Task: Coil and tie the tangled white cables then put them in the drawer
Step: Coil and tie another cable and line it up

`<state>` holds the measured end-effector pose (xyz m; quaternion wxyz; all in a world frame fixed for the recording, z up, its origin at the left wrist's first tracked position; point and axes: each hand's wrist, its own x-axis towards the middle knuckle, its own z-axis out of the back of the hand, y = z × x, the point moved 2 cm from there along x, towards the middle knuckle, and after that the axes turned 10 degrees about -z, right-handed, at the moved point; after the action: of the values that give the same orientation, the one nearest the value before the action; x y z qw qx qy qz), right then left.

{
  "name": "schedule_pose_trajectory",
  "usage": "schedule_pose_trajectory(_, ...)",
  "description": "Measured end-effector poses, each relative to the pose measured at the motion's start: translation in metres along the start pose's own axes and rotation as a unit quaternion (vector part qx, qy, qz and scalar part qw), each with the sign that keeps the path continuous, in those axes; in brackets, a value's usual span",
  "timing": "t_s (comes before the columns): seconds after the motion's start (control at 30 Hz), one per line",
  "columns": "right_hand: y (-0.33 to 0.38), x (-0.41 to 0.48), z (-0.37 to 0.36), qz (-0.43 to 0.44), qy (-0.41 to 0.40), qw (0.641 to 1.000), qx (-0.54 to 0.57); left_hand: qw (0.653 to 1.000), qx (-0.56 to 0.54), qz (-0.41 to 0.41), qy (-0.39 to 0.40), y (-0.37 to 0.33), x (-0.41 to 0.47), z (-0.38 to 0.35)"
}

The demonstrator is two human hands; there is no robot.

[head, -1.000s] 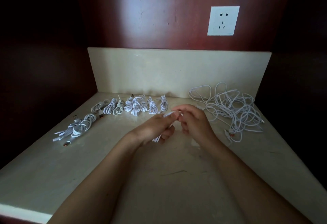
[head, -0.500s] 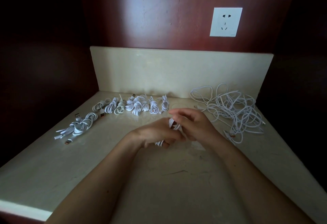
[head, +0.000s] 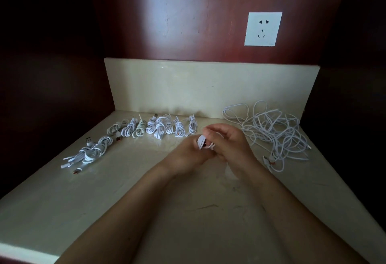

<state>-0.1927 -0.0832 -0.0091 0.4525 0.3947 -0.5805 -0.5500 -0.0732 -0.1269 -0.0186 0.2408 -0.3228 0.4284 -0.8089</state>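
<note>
The cable in hand had been drawn down from a loose strand stretched between the fingertips a second before into a small tight bundle, held just above the counter at mid-scene. The left hand gripped it from the near-left with fingers curled round the coil, and the right hand had closed over it from the right, fingers bent and pinching the loops. Both hands had sunk a little lower and nearer. That looked like the wrap being cinched, so this cable was probably close to tied. To the far left lay the row of tied coils, with a fatter bundle nearer on the left. Well apart on the far right, the tangled pile remained loose, so much of the job was left. No drawer was in view
</note>
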Motion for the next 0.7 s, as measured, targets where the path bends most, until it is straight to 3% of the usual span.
schedule_pose_trajectory(0.13,0.004,0.002,0.005,-0.033,0.007,0.998,0.060,0.985,0.164,-0.025,-0.039,0.002,0.002,0.000)
schedule_pose_trajectory(0.27,0.006,0.002,0.005,-0.049,0.003,0.992,0.116,0.923,0.371,-0.033,-0.097,-0.014,0.002,0.005)
schedule_pose_trajectory(0.43,0.005,0.003,0.005,-0.074,0.007,0.986,0.152,0.955,0.260,-0.029,-0.143,-0.013,-0.001,0.008)
schedule_pose_trajectory(0.5,0.004,0.004,0.000,-0.076,0.017,0.985,0.153,0.977,0.123,-0.021,-0.174,-0.003,-0.003,0.011)
schedule_pose_trajectory(0.57,0.004,0.005,-0.005,-0.071,0.027,0.986,0.148,0.973,-0.013,-0.035,-0.228,0.004,-0.002,0.014)
schedule_pose_trajectory(0.7,0.004,0.003,-0.013,-0.060,0.036,0.990,0.122,0.960,-0.057,-0.037,-0.272,0.006,0.002,0.020)
